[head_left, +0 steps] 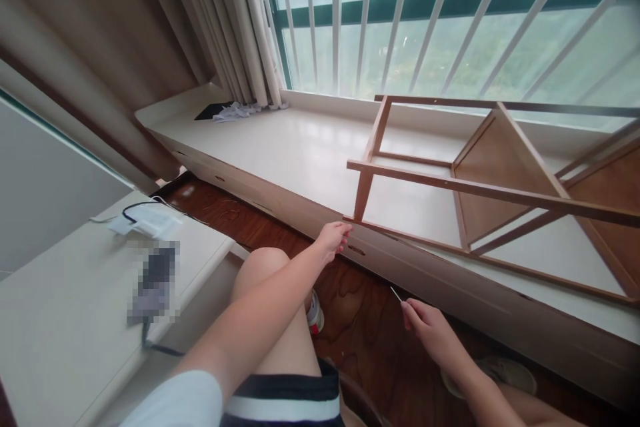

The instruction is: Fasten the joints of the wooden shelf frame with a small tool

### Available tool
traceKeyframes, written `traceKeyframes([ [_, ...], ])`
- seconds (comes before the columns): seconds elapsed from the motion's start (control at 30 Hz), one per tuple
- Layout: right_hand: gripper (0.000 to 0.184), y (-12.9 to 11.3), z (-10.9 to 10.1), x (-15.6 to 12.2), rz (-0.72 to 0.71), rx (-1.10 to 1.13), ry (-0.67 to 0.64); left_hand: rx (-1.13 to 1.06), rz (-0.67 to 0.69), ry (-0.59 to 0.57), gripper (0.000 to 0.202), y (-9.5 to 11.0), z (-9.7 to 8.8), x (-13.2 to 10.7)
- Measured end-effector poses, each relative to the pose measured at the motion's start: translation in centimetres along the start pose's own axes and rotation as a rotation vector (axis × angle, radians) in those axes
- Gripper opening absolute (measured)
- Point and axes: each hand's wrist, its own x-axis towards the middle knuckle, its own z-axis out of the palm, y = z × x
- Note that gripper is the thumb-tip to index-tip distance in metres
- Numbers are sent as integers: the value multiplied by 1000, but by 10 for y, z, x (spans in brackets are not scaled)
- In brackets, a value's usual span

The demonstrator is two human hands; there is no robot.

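Observation:
A wooden shelf frame (pixel 400 177) lies on its side on the pale window ledge, its slatless end toward my hands. My left hand (pixel 333 240) is closed, fingertips pinched together right beside the frame's lower near corner. What the pinch holds, if anything, is too small to make out, and I cannot tell whether it touches the wood. Lower and to the right, my right hand (pixel 425 327) grips a thin, light-coloured rod (pixel 396 294) between thumb and fingers. The rod's free end points up and left, in front of the ledge and apart from the frame.
The window ledge (pixel 300 140) has drawer fronts below it. A dark item and crumpled white cloth (pixel 237 111) lie by the curtain (pixel 245 27). Left stands a white desk (pixel 65 307) with cables and a blurred-out object. Dark wooden floor (pixel 357 320) shows between; window bars rise behind.

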Motion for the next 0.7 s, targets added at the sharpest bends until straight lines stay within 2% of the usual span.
traceKeyframes([
  [0.47,46,-29,9,30,-20,-32,-110,130,25,-152,27,6,-18,15],
  [0.7,46,-33,14,36,-31,-33,-144,82,14,-171,23,6,-16,21],
])
